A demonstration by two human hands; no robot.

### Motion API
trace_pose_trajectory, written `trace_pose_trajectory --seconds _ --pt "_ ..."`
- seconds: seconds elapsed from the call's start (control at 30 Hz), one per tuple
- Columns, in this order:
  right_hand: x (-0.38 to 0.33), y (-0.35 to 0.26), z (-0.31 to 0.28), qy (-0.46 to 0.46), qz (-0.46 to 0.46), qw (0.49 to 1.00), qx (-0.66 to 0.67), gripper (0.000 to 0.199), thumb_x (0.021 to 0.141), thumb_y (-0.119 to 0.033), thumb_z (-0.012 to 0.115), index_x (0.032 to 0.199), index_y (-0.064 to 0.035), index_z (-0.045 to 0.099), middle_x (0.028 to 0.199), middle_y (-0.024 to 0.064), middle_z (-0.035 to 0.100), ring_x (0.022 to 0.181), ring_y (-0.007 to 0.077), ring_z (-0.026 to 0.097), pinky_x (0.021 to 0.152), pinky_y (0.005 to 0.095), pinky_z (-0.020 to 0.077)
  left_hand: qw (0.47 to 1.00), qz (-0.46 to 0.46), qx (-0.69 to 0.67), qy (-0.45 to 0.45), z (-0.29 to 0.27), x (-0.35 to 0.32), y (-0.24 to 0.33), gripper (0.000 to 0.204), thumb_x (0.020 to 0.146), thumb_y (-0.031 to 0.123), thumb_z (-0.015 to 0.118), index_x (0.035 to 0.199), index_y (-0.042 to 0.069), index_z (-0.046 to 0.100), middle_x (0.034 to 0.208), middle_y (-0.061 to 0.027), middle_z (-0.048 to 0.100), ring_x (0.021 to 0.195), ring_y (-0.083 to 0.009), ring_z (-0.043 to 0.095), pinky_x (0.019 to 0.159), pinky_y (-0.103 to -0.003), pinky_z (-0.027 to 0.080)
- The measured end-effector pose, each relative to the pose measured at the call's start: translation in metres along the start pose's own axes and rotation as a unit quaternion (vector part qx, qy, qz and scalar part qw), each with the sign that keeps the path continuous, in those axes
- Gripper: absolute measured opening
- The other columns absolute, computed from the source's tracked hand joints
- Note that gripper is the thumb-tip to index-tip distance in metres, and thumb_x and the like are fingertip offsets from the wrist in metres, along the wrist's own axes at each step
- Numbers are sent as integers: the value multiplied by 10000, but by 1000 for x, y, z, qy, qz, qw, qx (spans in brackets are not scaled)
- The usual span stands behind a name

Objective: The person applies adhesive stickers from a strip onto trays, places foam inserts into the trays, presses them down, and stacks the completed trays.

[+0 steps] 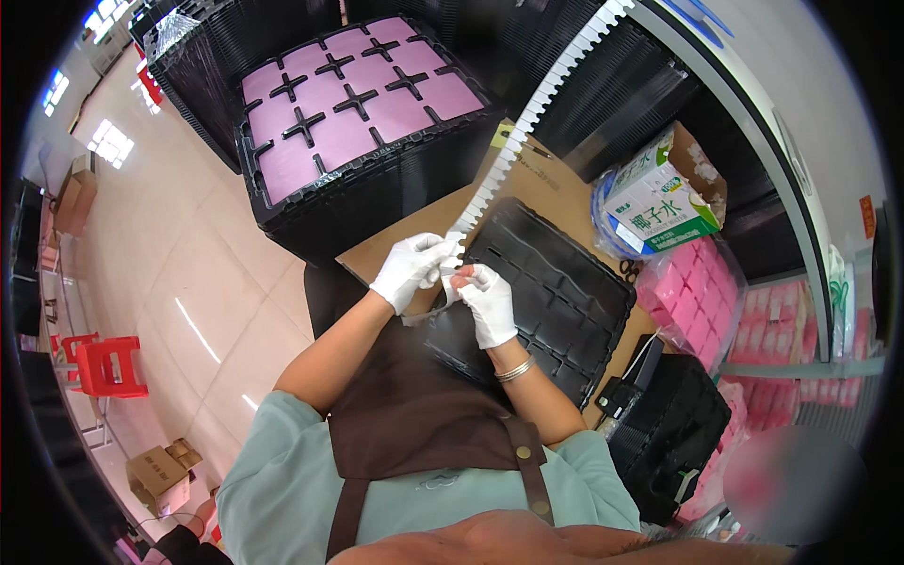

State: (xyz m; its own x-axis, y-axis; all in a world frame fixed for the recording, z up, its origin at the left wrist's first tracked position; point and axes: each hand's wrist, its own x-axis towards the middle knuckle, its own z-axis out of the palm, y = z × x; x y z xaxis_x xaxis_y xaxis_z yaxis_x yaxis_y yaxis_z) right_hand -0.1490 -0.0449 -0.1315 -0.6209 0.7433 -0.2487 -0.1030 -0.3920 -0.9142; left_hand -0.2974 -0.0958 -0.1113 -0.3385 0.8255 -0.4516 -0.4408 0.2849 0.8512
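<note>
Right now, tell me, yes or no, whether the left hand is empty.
No, the gloved left hand holds the white toothed strip near its lower end.

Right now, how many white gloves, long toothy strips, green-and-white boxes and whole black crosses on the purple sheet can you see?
White gloves: 2, on the left hand and right hand
Long toothy strip: 1
Green-and-white box: 1
Whole black crosses on the purple sheet: 6
Total: 10
</note>
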Motion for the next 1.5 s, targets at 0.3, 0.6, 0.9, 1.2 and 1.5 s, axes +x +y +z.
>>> trace_pose_trajectory --seconds 0.3,0.6,0.9,1.2,1.5 --pt "42 -20 -46 41 -273 891 -361 106 697 -92 714 765 -38 654 860 85 589 785 208 577 724 303 471 985 55 -127 104 -6 20 -27 211 889 157 587 1008 -17 590 805 -59 626 539 -43 490 443 -165 360" --pt "130 -40 -84 85 -29 725 -683 194 639 -154 764 792 -81 669 1006 152 597 911 323 603 805 396 483 984 86 -65 142 -15 13 -29 198 910 174 560 974 -10 596 780 -53 633 537 -29 483 447 -161 350" --pt "49 -4 -26 -70 -2 984 -163 154 781 -38 685 923 -5 635 817 20 653 758 88 606 699 213 481 982 128 -46 131 -1 2 -30 134 898 146 573 891 16 605 742 -30 615 554 -46 526 454 -177 389" --pt "22 6 -23 -38 24 991 -127 56 804 16 625 850 -16 618 775 -15 614 700 51 546 636 198 437 976 -26 -215 3 0 6 -33 165 892 168 590 981 30 584 782 -13 581 540 -49 476 419 -173 348" --pt "-3 -7 -34 -41 -131 820 -555 106 662 -77 704 748 -65 645 948 86 572 870 265 546 746 372 460 980 84 -138 120 -31 14 -37 227 916 167 568 1060 -9 571 834 -48 605 598 -59 547 436 -156 350"
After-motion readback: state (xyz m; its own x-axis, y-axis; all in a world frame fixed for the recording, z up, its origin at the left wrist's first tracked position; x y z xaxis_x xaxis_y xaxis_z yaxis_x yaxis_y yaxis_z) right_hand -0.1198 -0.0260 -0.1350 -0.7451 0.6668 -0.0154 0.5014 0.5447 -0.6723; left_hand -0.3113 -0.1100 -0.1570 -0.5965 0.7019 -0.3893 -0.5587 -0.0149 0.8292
